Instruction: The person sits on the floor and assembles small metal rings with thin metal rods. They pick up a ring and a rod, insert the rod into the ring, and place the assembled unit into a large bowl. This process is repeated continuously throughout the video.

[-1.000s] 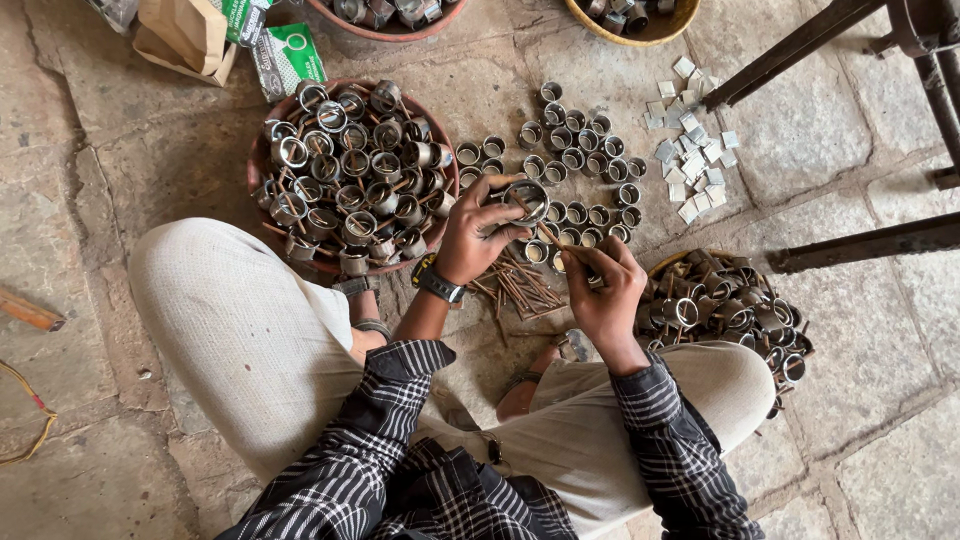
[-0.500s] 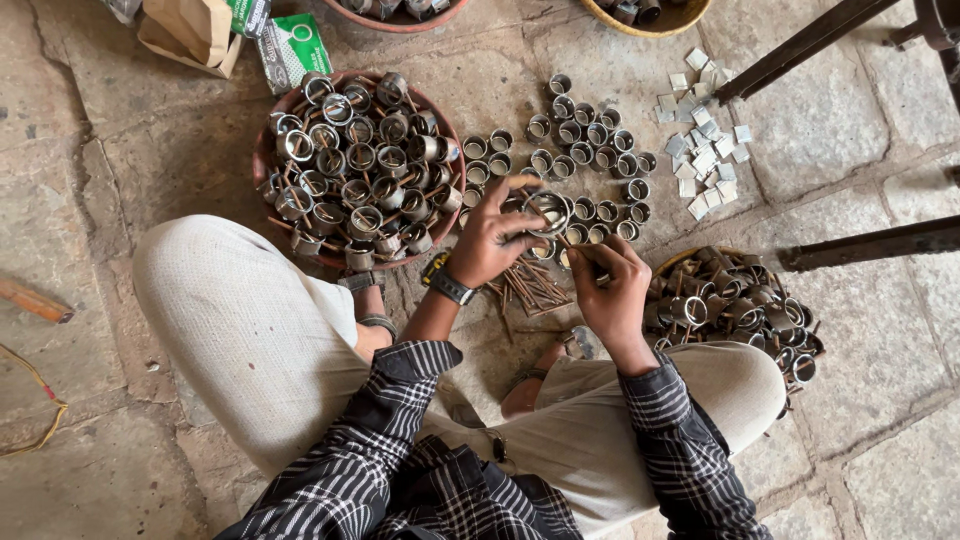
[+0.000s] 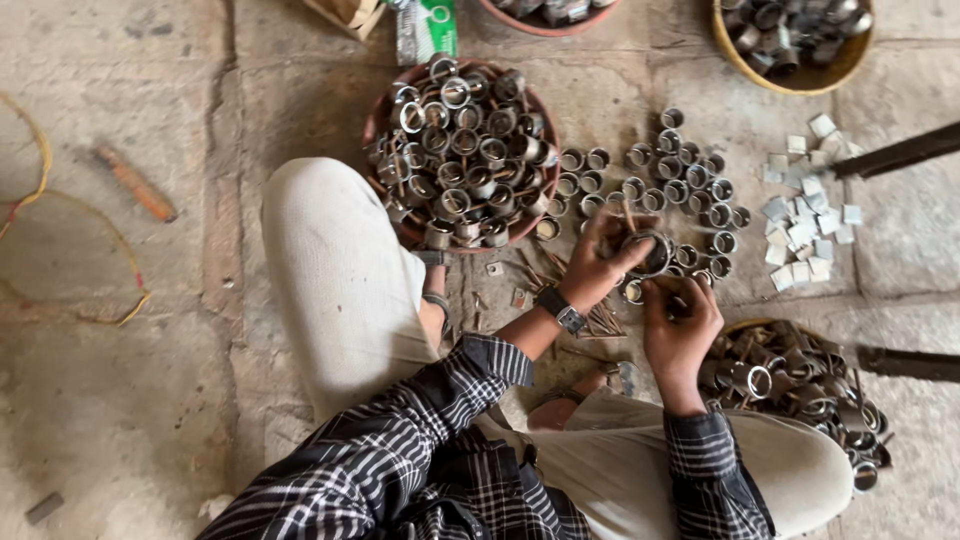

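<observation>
A reddish round bowl (image 3: 385, 110) heaped with short metal rings sits at eleven o'clock of the left hand (image 3: 600, 262), which grips a grey metal ring (image 3: 652, 252), while the right hand (image 3: 678, 325), at five o'clock, pinches something too small to identify.

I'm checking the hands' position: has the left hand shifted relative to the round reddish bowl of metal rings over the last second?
Yes. The left hand, holding a metal ring, has moved right, away from the reddish bowl toward the rows of rings on the floor.
</observation>
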